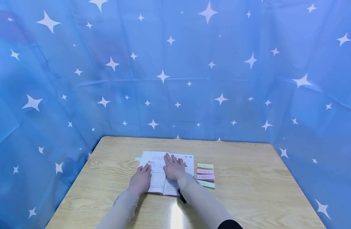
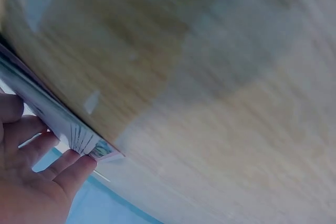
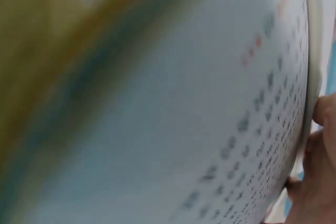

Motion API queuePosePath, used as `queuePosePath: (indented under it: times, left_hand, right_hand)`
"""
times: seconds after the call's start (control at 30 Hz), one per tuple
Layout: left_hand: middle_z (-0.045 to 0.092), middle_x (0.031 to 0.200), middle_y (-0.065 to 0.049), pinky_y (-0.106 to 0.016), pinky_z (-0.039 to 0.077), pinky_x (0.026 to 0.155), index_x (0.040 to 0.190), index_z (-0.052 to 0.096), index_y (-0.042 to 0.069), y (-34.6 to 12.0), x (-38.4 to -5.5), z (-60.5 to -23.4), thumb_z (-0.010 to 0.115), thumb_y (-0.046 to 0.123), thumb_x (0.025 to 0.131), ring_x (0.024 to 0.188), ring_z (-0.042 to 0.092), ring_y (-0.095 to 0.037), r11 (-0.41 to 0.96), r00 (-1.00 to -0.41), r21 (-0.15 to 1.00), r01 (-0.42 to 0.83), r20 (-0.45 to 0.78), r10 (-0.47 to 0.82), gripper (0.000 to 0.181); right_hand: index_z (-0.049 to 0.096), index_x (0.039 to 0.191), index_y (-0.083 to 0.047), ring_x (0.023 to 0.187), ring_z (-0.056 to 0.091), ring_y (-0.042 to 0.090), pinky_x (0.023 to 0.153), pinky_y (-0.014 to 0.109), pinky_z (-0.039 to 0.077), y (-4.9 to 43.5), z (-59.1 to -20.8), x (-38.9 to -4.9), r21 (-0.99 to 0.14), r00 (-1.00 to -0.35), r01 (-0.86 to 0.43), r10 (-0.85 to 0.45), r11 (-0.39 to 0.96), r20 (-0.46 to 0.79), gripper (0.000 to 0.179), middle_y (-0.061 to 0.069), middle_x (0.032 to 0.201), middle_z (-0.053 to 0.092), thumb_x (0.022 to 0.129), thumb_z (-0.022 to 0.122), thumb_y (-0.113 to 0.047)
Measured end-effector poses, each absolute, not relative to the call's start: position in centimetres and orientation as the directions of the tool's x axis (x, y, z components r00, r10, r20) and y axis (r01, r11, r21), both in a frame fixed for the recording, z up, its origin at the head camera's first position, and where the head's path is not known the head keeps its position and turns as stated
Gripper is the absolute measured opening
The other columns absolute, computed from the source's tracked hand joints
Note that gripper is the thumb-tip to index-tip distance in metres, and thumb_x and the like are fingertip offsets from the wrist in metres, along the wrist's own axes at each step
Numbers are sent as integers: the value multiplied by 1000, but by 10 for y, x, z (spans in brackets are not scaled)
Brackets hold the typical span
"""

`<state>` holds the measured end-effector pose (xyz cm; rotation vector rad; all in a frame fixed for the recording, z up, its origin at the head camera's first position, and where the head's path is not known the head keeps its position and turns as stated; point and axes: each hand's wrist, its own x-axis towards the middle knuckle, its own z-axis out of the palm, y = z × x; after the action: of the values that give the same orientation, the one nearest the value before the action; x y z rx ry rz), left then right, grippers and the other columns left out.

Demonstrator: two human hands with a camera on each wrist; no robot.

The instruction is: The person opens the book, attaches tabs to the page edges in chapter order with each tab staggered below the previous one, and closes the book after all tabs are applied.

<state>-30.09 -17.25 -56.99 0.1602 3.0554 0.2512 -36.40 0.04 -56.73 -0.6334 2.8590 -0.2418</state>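
An open book [image 1: 157,184] with printed pages lies on the wooden table. My left hand [image 1: 141,180] rests along its left edge, fingers extended onto the left page. Seen from the left wrist, the fingers [image 2: 76,174] lie at the edge of the stacked pages [image 2: 79,135]. My right hand [image 1: 174,168] presses flat near the centre fold and the right page, its fingers spread and pointing away from me. Part of the print there is covered by it. In the right wrist view, the page [image 3: 210,129] bulges close to the camera, with the hand [image 3: 315,171] at its far side.
A pale tab [image 1: 138,159] sticks out from the book's upper left edge. Right of the book, several labelled paper strips lie in a column: yellow [image 1: 205,166], pink [image 1: 205,176] and green [image 1: 206,184]. A blue starred curtain [image 1: 175,108] surrounds the table [image 1: 249,184].
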Motion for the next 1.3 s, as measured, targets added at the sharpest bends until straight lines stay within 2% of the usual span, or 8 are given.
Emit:
queuePosePath:
  times: [0.37,0.6,0.83,0.97,1.1,1.3]
  left_hand:
    - [42,147,-18,-51,36,107,139,47,-3,-171,-300,-572,48,20,101,133,38,-41,978,-988,153,140,-40,148,45]
    - [45,145,-20,-48,33,110,137,49,-6,-173,-297,-574,50,17,99,132,40,-41,977,-985,128,170,-11,173,45]
    - [44,144,-22,-51,32,110,137,48,-7,-171,-296,-572,50,17,100,132,39,-43,971,-984,167,172,-7,176,44]
    - [42,146,-21,-53,35,108,138,47,-5,-169,-292,-570,49,18,100,132,37,-45,970,-987,183,157,-15,162,45]
    - [42,146,-21,-55,38,105,139,47,-5,-170,-290,-568,50,18,99,132,37,-46,966,-987,209,154,-15,160,46]
    - [40,147,-21,-57,35,106,139,46,-5,-175,-292,-566,48,18,100,133,35,-47,962,-985,226,154,-48,169,46]
  right_hand:
    - [18,156,-16,147,11,22,113,63,5,0,-584,-337,-163,-876,-438,-460,884,-142,58,-5,162,9,104,27,-40]
    - [18,156,-17,147,10,22,112,64,7,-4,-588,-308,-147,-856,-479,-498,865,-139,59,-6,162,9,104,25,-45]
    - [19,156,-18,147,11,25,112,65,10,-2,-583,-283,-133,-850,-495,-510,859,-134,59,-7,162,11,104,27,-46]
    - [18,156,-19,147,9,25,112,65,7,1,-582,-269,-153,-840,-507,-526,848,-133,59,-7,162,9,104,26,-46]
    - [17,156,-20,147,8,24,113,63,7,5,-580,-258,-174,-821,-527,-551,832,-149,61,-7,162,10,103,31,-46]
    - [16,157,-21,147,6,24,113,62,5,13,-570,-256,-285,-755,-557,-618,780,-219,65,-9,162,8,102,32,-51]
